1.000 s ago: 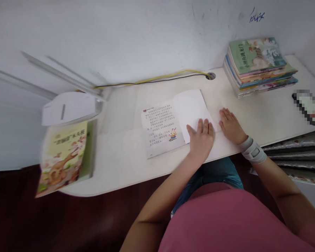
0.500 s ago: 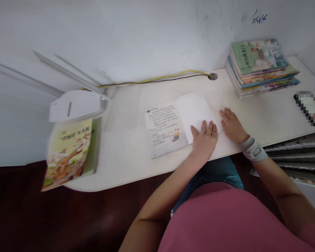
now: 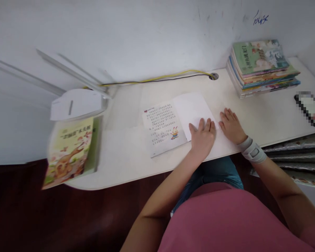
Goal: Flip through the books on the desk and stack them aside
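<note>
An open book (image 3: 162, 127) lies on the white desk in front of me, with printed text and a small cartoon rabbit on its left page and a blank white right page. Fingers spread, my left hand (image 3: 202, 138) rests on the lower part of that blank page. Just right of the book, my right hand (image 3: 232, 126) lies flat on the desk (image 3: 126, 147), holding nothing. A grey band (image 3: 253, 150) wraps the right wrist.
A stack of books (image 3: 262, 66) stands at the back right, with a pixelated phone (image 3: 311, 108) nearer the right edge. On the left, a yellow-green book (image 3: 70, 152) overhangs the desk edge beside a white box (image 3: 76, 103). Cables (image 3: 157, 78) run along the wall.
My left hand and the open book have shifted very slightly left. The right hand stays flat in nearly the same place.
</note>
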Demonstrator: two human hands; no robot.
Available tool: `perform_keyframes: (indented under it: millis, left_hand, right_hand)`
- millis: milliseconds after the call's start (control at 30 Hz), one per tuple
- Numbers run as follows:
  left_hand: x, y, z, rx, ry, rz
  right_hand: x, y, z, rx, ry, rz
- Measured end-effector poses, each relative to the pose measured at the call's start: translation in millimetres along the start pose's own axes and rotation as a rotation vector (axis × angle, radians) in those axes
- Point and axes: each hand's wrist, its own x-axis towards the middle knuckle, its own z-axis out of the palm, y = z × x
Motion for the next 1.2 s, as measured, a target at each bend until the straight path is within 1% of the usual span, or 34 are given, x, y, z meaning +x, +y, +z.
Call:
perform_keyframes:
  millis: [133,233,400,500,567,667,767,867,1000,1100,1200]
  left_hand:
    - [3,6,-0.5,0.006,0.000,-0.007]
    - [2,7,-1.7,0.009,0.000,0.017]
    - [-7,1,-0.7,0.003,0.018,0.094]
    - [-9,-4,1.8,-0.011,0.014,0.102]
    - [-10,-5,4.4,-0.021,0.008,0.098]
    - [-9,-6,7.2,-0.034,-0.020,0.091]
    - [-8,-11,3.4,-0.059,-0.076,0.091]
    - [0,-22,-6.7,-0.091,-0.136,0.128]
    - [22,-42,-16.2,-0.028,-0.141,0.043]
    - [34,-50,-14.4,-0.020,-0.197,0.036]
    - [36,-52,-10.1,-0.019,-0.193,0.043]
  right_hand:
    - [1,4,1,0.030,-0.002,0.004]
    - [2,7,2,0.040,0.006,0.008]
    - [0,7,4,0.031,0.036,-0.010]
    - [-4,4,2,-0.008,0.057,-0.014]
    - [-5,1,-2,-0.043,0.055,-0.036]
    - [-5,0,-7,-0.091,0.019,-0.103]
    - [-5,2,-11,-0.125,-0.032,-0.170]
    - [-8,3,-13,-0.151,-0.042,-0.198]
    - [-8,7,-15,-0.152,-0.042,-0.217]
    - [4,22,-20,-0.110,-0.083,-0.235]
    - [21,40,-22,-0.080,-0.148,-0.237]
